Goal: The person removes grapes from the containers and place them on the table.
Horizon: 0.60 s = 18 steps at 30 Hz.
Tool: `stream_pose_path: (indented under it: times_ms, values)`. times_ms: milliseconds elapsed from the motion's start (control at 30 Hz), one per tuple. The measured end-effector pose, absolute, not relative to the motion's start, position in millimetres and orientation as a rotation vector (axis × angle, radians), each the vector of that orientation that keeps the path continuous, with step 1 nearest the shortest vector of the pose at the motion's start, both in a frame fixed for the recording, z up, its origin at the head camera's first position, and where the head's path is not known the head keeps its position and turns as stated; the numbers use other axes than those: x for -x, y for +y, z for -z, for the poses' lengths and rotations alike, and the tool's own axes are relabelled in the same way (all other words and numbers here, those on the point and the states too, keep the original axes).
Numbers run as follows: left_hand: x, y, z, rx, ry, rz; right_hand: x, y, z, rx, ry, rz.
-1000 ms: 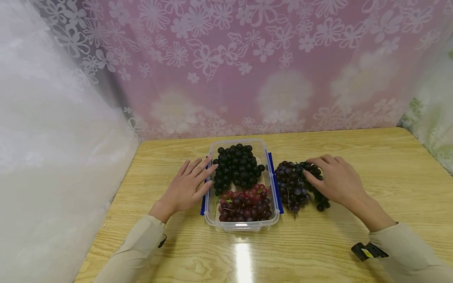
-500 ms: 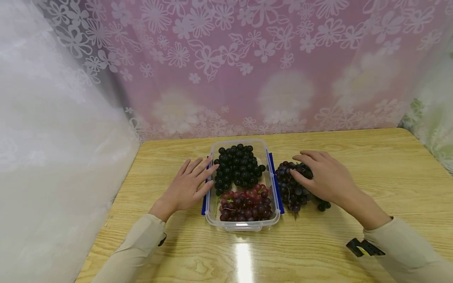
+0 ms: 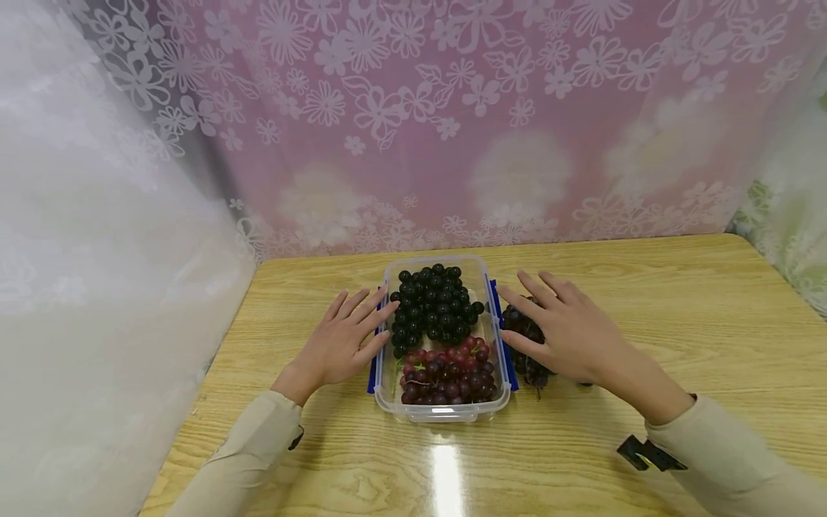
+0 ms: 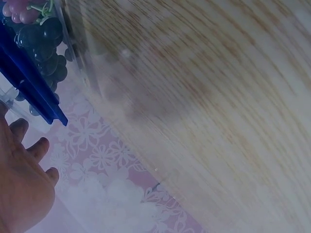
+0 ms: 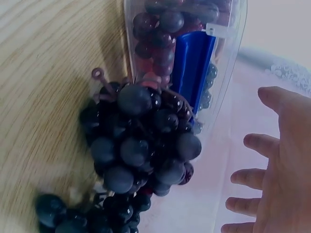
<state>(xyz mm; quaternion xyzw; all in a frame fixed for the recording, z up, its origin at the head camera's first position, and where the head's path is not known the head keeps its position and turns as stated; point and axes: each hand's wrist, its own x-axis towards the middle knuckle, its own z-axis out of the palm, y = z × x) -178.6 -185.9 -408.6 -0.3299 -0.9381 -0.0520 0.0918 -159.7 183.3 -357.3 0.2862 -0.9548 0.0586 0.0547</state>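
Note:
A clear plastic container (image 3: pixel 446 414) with blue side latches (image 5: pixel 194 68) stands on the table, its top uncovered. Black grapes (image 3: pixel 434 305) fill its far part and red grapes (image 3: pixel 452 377) its near part. My left hand (image 3: pixel 342 346) lies at the left rim, fingers spread and fairly straight. On the other side, my right hand (image 3: pixel 575 334) is spread above a bunch of dark purple grapes (image 5: pixel 141 141), its fingertips close to the right rim. A second bunch of dark grapes (image 5: pixel 92 218) is mostly hidden under that hand in the head view.
The wood-grain table (image 3: pixel 362 474) reaches back to a pink flowered curtain (image 3: pixel 413 158). White sheeting (image 3: pixel 116 251) hangs along the left side. A black band (image 3: pixel 649 454) is strapped at the right sleeve.
My right hand has moved left from the outer dark bunch, across the purple grapes, to the container's right side, its fingers spreading out. My left hand has stayed at the left rim.

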Motion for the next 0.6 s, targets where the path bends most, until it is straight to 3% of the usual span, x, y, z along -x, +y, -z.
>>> stream_pose_path:
  times_ms: [600]
  values:
    - [179.2,-186.9,410.4,0.971,-2.786,0.166,150.8,148.2,361.3,-1.141,-2.869,-0.145]
